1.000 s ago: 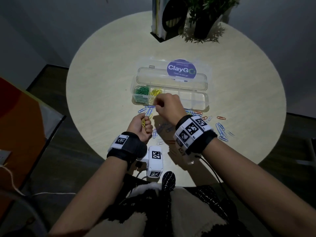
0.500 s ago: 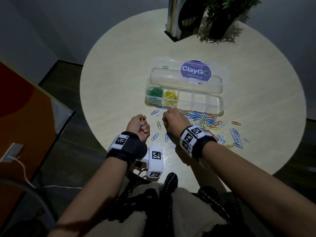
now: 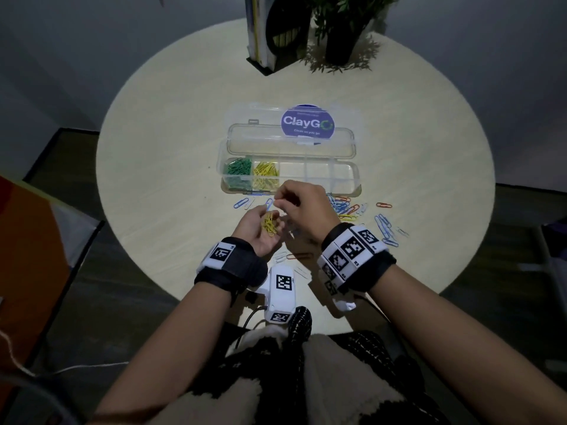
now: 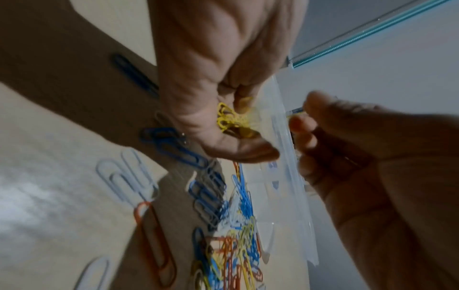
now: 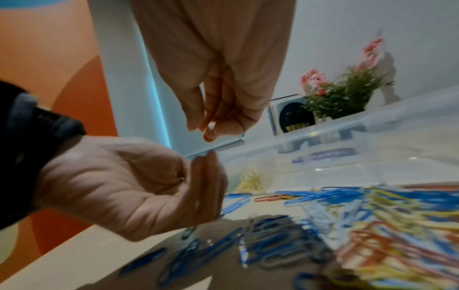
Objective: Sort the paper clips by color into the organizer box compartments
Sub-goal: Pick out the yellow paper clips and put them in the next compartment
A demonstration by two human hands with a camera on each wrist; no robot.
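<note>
My left hand (image 3: pixel 253 230) is turned palm up above the table, fingers cupped round a bunch of yellow paper clips (image 3: pixel 270 226), which also show in the left wrist view (image 4: pixel 229 119). My right hand (image 3: pixel 302 207) hovers just over that palm, and its fingertips (image 4: pixel 299 121) pinch one small clip whose colour I cannot tell. The clear organizer box (image 3: pixel 343 179) lies open behind the hands. Green clips (image 3: pixel 237 173) fill its leftmost compartment and yellow clips (image 3: pixel 266 177) the one beside it. A loose mixed pile (image 3: pixel 345 207) lies right of the hands.
Blue clips (image 3: pixel 385 228) and an orange clip (image 3: pixel 383 205) are scattered to the right, and a few white and orange ones (image 3: pixel 294 257) lie near my wrists. A plant pot (image 3: pixel 340 41) and a book holder (image 3: pixel 270 35) stand at the table's far edge.
My left hand, a fist on the table before, has turned palm up and shows its yellow clips. My right hand has lifted from the pile to just above that palm.
</note>
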